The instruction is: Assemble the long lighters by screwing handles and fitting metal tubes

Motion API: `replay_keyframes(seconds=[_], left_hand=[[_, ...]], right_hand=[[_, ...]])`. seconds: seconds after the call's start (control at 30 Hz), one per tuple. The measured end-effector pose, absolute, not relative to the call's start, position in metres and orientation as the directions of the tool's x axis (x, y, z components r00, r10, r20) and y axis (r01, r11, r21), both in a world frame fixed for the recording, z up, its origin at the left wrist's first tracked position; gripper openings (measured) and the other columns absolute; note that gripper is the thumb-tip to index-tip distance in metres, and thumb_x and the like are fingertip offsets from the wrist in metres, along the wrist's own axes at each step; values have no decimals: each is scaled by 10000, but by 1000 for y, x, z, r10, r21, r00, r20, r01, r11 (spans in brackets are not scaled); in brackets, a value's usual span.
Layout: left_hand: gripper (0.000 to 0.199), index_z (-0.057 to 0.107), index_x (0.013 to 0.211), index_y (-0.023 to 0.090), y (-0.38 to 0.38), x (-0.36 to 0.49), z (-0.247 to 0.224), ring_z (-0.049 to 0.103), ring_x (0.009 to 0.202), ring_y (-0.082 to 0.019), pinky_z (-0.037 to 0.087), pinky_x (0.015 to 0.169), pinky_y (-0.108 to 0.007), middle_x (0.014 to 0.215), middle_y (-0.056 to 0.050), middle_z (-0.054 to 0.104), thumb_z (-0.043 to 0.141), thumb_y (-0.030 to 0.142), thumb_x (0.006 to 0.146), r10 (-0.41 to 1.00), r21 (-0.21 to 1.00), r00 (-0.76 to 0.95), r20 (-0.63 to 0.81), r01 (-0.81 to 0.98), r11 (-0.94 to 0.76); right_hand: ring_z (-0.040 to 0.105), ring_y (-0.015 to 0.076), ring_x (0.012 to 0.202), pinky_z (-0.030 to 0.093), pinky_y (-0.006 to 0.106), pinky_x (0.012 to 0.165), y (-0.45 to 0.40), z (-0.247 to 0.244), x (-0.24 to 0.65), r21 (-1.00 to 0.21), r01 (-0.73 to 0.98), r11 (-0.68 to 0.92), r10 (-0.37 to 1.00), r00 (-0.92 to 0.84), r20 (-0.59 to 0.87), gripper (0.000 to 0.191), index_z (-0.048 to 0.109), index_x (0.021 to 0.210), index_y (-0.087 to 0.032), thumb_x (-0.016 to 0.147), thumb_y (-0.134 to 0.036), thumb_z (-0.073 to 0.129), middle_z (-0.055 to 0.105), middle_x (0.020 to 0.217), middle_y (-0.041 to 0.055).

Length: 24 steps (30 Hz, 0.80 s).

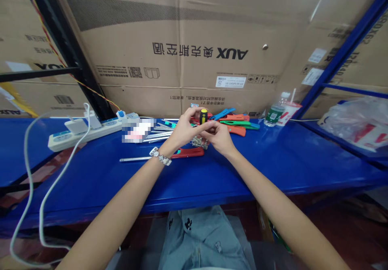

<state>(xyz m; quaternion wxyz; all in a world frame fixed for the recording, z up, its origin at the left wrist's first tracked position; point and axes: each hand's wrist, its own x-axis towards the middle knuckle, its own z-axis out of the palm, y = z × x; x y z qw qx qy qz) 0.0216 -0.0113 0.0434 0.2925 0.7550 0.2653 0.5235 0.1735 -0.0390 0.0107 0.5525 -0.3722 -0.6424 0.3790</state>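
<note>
A screwdriver (203, 116) with a black and yellow handle stands upright above the table, its shaft hidden by the fingers. My left hand (185, 127) curls around it, thumb and fingers on either side of the handle. Against the left thumb, my right hand (220, 137) is closed in a pinch; what it grips is hidden. Small shiny metal pieces (199, 142) lie just below both hands. Nearer to me rests a long-necked lighter (189, 152) with a red handle, its metal tube pointing left under my left wrist. Behind the hands are several more such lighters (235, 123) with blue, green, orange and red handles.
On the blue table (273, 161), a white power strip (97, 132) with plugs and cables sits left. A bottle (274, 112) and a cup with a straw (289, 112) stand back right, near a plastic bag (357, 120). Large cardboard (136, 31) closes off the back.
</note>
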Motion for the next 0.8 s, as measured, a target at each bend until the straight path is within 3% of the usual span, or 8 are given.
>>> replay_keyframes(seconds=[0.13, 0.3, 0.4, 0.5, 0.57, 0.7, 0.8], left_hand=[[267, 698, 1031, 196, -15, 19, 45, 644, 983, -212, 530, 833, -351, 1053, -99, 682, 638, 419, 897, 673, 735, 442, 593, 44, -676], [352, 578, 828, 197, -12, 27, 42, 611, 783, -157, 516, 750, -314, 821, -19, 655, 839, 406, 715, 725, 745, 283, 628, 52, -665], [379, 587, 927, 205, -12, 26, 40, 628, 881, -175, 517, 818, -329, 936, -46, 684, 836, 406, 724, 716, 725, 253, 650, 75, -685], [306, 624, 1106, 217, -14, 20, 42, 642, 1049, -210, 513, 914, -366, 1115, -90, 700, 681, 414, 879, 673, 732, 397, 624, 4, -681], [250, 653, 1079, 215, -14, 18, 44, 659, 1024, -209, 522, 902, -368, 1087, -89, 713, 638, 399, 911, 656, 745, 452, 604, -27, -667], [304, 634, 951, 195, -11, 23, 45, 650, 859, -173, 529, 829, -341, 936, -53, 699, 808, 356, 761, 705, 735, 305, 641, 23, -678], [412, 613, 1059, 189, -12, 23, 44, 640, 955, -189, 514, 875, -346, 1021, -71, 689, 823, 348, 743, 716, 724, 269, 644, 86, -684]], right_hand=[[610, 161, 536, 487, 301, 477, -41, 15, 178, -890, 84, 449, 871, -264, 414, 420, 622, 858, -216, 772, -617, 711, 709, 760, 44], [568, 150, 495, 505, 307, 491, -39, 9, 174, -891, 73, 448, 892, -99, 441, 445, 537, 800, -238, 679, -569, 809, 618, 633, -20], [589, 161, 519, 522, 324, 516, -39, 9, 175, -881, 88, 466, 882, -127, 454, 430, 546, 787, -231, 717, -587, 777, 641, 664, 3], [605, 166, 548, 525, 331, 528, -42, 12, 179, -867, 97, 488, 858, -236, 457, 389, 618, 869, -211, 813, -589, 692, 702, 770, 47], [592, 160, 533, 509, 321, 509, -43, 13, 180, -864, 92, 495, 850, -261, 459, 383, 633, 901, -205, 827, -578, 682, 700, 763, 45], [560, 141, 477, 464, 282, 465, -40, 7, 174, -881, 64, 468, 881, -116, 460, 407, 580, 857, -221, 714, -521, 815, 587, 607, -34], [566, 140, 471, 463, 282, 456, -38, 6, 173, -893, 41, 448, 891, -95, 443, 451, 539, 803, -224, 695, -567, 810, 607, 621, -24]])
